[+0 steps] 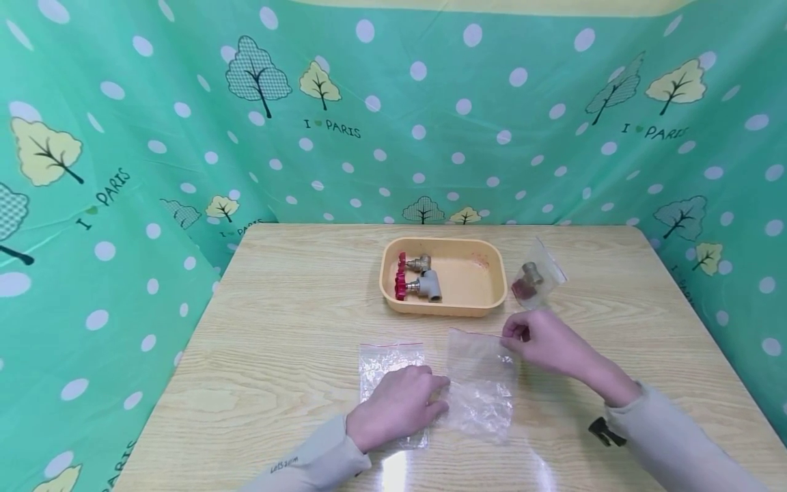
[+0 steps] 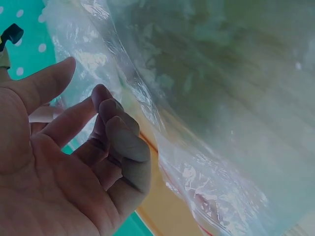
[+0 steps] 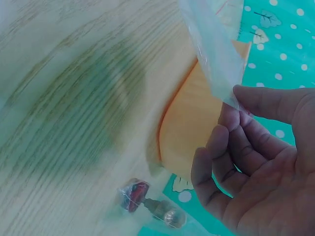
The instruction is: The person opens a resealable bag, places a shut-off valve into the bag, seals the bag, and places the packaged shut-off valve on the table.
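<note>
My right hand point(image 1: 544, 342) pinches the top right corner of a clear zip bag point(image 1: 482, 383) between thumb and forefinger; the right wrist view shows the held film point(image 3: 214, 59) closely. My left hand point(image 1: 399, 403) lies over a second clear zip bag point(image 1: 393, 355), hiding much of it. Its fingertips are by the first bag's left edge. In the left wrist view the thumb stands apart from loosely bent fingers point(image 2: 130, 140), with no film between them. Past the right hand lies a zip bag holding a red-handled valve point(image 1: 530, 275).
A shallow orange tray point(image 1: 467, 311) stands behind the bags. Inside it, on the left, are a grey valve point(image 1: 429, 285) and a metal valve point(image 1: 421, 264), both with red handwheels. Green patterned cloth point(image 1: 418, 164) hangs around the wooden table point(image 1: 264, 355).
</note>
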Demonstrator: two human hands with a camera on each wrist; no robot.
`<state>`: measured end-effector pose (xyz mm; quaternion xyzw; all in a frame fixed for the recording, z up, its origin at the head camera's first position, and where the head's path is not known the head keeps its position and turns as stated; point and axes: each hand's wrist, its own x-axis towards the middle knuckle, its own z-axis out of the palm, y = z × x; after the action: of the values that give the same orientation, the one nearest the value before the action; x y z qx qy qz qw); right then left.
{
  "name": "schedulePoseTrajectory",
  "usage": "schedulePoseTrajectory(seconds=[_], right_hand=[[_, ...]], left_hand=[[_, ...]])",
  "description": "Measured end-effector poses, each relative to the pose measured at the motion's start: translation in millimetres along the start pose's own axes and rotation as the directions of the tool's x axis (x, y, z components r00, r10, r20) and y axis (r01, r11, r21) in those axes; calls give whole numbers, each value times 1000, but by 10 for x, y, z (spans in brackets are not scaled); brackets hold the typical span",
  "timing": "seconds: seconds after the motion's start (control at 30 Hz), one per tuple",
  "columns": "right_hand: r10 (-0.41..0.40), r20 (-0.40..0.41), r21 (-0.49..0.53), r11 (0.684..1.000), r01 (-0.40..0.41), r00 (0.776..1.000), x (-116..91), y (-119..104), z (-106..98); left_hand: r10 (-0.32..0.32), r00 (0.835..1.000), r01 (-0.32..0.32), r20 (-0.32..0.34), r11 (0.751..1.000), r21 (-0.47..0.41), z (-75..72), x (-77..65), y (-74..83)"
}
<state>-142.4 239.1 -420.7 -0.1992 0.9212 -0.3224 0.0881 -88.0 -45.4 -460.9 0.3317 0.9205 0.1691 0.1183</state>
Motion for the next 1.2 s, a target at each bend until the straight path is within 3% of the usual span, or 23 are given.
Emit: schedulePoseTrajectory(seconds=[0.33, 0.8, 1.0, 1.2], right_hand=[[-14, -33, -14, 1000, 14, 999, -39, -73, -50], [-13, -96, -27, 1000, 11, 995, -143, -268, -125], [0, -145, -41, 999, -6, 989, -196, -356, -159], [-5, -199, -46, 999, -5, 980, -249, -491, -169]], left_hand=[[24, 999, -24, -41, 1000, -3, -20, 10, -11], [-8, 998, 2, -63, 996, -84, -134, 14, 48], [-19, 996, 3, -83, 982, -190, -257, 39, 22], [-12, 988, -43, -153, 936, -350, -443, 88, 9]])
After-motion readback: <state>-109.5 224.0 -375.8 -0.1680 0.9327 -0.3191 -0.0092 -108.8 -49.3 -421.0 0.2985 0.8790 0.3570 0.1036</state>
